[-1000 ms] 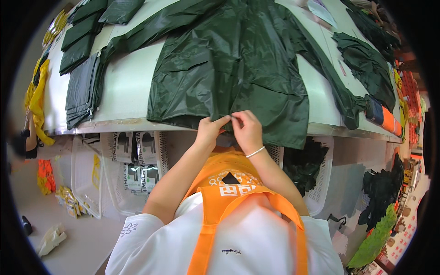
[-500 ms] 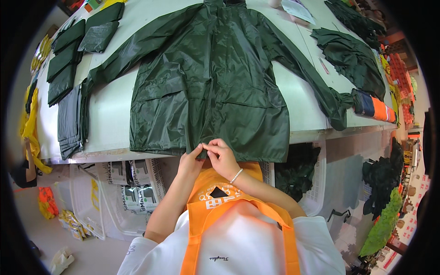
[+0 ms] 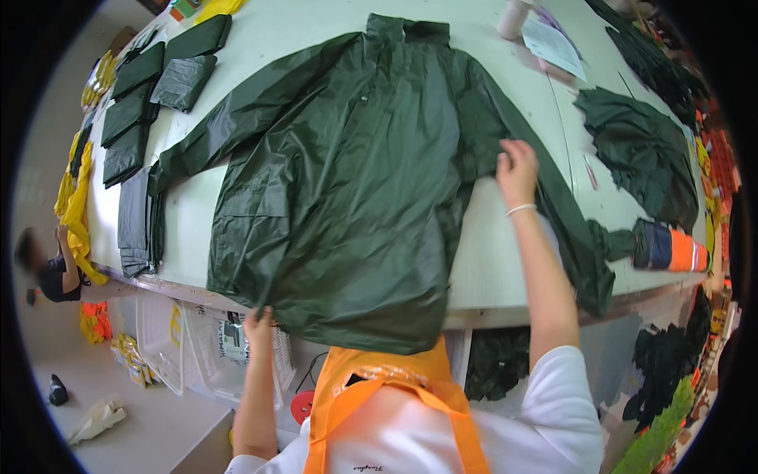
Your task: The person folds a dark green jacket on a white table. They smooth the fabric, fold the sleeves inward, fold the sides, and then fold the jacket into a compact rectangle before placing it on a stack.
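Basket (image 3: 215, 381) with wrapped packages (image 3: 230, 340); left grip (image 3: 259, 330) pinching dark-green jacket (image 3: 347, 205), right grip (image 3: 518, 174) loosely spread near sleeve (image 3: 578, 241).

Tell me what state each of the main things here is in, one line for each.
Dark green jacket: spread out, bottom overhanging the table edge.
Left hand: pinching the jacket's bottom edge.
Right hand: half curled beside the jacket's sleeve; grip unclear.
Folded green garments: flat, neatly folded.
Green garment pile: loose, crumpled.
Orange-and-navy bundle: compactly bundled.
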A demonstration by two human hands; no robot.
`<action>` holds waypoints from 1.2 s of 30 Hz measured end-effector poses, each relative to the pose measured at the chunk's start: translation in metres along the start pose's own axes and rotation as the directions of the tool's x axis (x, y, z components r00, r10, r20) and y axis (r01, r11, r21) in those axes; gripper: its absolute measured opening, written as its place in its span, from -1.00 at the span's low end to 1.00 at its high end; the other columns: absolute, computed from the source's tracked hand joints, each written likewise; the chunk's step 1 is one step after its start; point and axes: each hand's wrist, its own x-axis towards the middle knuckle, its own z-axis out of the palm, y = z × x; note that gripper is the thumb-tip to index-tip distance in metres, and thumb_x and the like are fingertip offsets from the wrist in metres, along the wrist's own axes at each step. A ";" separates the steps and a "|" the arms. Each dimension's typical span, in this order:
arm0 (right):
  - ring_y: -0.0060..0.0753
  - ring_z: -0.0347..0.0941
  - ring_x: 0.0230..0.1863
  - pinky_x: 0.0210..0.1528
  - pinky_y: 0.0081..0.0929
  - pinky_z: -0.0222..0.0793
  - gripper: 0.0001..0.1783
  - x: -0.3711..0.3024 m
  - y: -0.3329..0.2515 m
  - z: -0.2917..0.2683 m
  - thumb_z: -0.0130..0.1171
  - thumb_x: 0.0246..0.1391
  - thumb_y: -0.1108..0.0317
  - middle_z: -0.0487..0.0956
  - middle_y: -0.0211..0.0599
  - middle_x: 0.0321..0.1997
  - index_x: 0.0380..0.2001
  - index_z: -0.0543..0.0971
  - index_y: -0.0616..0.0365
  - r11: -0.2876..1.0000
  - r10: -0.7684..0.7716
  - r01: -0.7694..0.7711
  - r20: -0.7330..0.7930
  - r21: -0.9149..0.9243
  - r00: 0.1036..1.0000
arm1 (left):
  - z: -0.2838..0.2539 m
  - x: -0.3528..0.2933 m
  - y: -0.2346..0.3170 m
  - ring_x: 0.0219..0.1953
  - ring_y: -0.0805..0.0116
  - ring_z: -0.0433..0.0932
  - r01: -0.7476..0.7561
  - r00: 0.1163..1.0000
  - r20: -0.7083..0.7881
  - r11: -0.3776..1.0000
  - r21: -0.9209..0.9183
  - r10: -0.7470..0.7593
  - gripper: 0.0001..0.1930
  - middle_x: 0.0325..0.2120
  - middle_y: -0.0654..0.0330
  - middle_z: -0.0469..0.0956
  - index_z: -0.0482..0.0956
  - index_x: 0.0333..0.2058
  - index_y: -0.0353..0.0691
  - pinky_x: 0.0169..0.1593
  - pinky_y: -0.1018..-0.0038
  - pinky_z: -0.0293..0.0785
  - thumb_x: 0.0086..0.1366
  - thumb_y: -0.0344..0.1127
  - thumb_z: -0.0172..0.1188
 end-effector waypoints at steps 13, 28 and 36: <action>-0.37 0.35 0.06 0.12 -0.47 0.26 -0.29 -0.034 -0.181 -0.005 0.23 -0.02 0.30 0.43 -0.14 0.10 0.18 0.23 0.31 0.541 -0.388 -0.497 0.726 0.678 0.569 | 0.192 -0.030 0.236 -0.09 0.37 0.44 0.042 0.866 0.494 0.976 -0.215 0.072 -0.16 -0.04 0.05 0.46 -0.07 0.30 -0.30 -0.05 0.41 0.38 0.22 -0.06 0.19; -0.29 0.40 0.04 0.08 -0.26 0.29 -0.62 -0.263 -0.112 -0.027 -0.09 0.23 0.20 0.49 -0.16 0.01 0.01 0.39 0.19 0.570 0.411 -0.757 0.687 0.319 0.599 | -0.085 -0.203 0.273 -0.62 0.18 0.51 -0.558 -0.305 0.679 0.452 -0.696 0.668 -0.64 -0.61 -0.01 0.49 0.52 -0.28 -0.64 -0.53 0.40 0.45 0.30 -0.35 -0.11; -0.19 0.35 0.12 0.16 -0.09 0.18 -0.53 -0.338 -0.082 -0.156 -0.21 0.25 0.08 0.43 -0.11 0.10 0.16 0.24 0.00 0.644 0.535 -0.715 0.508 0.272 0.675 | -0.131 -0.219 0.265 -0.78 0.35 0.36 -0.179 -0.592 0.458 0.446 -0.877 0.663 -0.61 -0.71 -0.03 0.43 0.53 -0.48 -0.65 -0.75 0.54 0.13 0.31 -0.40 -0.17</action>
